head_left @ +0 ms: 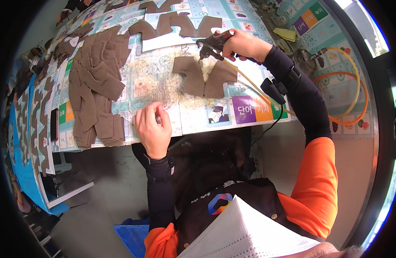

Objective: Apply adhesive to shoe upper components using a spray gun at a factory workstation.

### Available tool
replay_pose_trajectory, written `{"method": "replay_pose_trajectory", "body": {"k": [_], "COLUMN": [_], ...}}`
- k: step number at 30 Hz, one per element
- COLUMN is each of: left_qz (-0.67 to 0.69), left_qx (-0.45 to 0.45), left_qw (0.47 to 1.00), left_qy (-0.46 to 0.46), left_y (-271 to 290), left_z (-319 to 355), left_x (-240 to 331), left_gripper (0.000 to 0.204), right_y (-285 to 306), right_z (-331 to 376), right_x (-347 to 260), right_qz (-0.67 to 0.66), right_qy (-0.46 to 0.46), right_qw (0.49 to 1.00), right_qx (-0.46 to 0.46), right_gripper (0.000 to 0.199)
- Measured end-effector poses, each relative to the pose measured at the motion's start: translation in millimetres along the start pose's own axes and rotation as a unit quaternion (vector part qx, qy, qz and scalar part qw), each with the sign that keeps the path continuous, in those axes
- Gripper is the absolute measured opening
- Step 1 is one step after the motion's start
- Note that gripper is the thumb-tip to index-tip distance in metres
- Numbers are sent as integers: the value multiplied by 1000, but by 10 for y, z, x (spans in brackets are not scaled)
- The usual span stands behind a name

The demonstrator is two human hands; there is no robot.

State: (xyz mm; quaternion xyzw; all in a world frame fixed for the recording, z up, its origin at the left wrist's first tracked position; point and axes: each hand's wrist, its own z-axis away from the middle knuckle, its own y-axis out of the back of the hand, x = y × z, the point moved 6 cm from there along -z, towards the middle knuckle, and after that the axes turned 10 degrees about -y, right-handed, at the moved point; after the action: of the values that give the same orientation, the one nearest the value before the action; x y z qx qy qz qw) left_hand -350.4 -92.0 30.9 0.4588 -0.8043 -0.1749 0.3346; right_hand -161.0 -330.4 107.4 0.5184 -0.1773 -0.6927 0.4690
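Holding a dark spray gun upper centre, right hand clamped around it, nozzle just above a brown V-shaped fabric piece on the desk. Left hand curled, resting near desk edge. Stack of brown pieces at left.

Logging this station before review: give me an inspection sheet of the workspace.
Surface: table covered with printed picture charts.
Job's things: brown V-shaped fabric piece lies flat; dark spray gun points down at its notch.
Clutter: pile of brown cut fabric pieces to the left; a row of them at the far edge.
Grippers: right hand grips the gun; left hand rests loosely closed on the table, contents unclear.
Cables: yellow and orange hoses loop at the right.
Surroundings: blue crate on the floor.
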Motion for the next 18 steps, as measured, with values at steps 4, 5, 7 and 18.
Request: {"method": "replay_pose_trajectory", "body": {"k": [4,5,7,18], "left_qz": [5,-1,5,-8], "left_qx": [-5,-1,-1,3], "left_qw": [1000,1000,1000,1000], "left_qy": [-11,-3,-12,3], "left_y": [-11,-8,-14,-24], "left_z": [-7,-7,-11,-1], "left_x": [6,-4,8,-20], "left_gripper": [7,7,7,6], "right_y": [-15,-24,-36,-52], "right_z": [49,59,72,181], "right_x": [24,48,30,37], "right_qz": [-31,-38,-47,-33], "right_qy": [-4,-22,-6,0], "right_qw": [999,999,998,998], "right_qx": [-13,-25,-30,-56], "right_gripper": [10,10,11,13]}}
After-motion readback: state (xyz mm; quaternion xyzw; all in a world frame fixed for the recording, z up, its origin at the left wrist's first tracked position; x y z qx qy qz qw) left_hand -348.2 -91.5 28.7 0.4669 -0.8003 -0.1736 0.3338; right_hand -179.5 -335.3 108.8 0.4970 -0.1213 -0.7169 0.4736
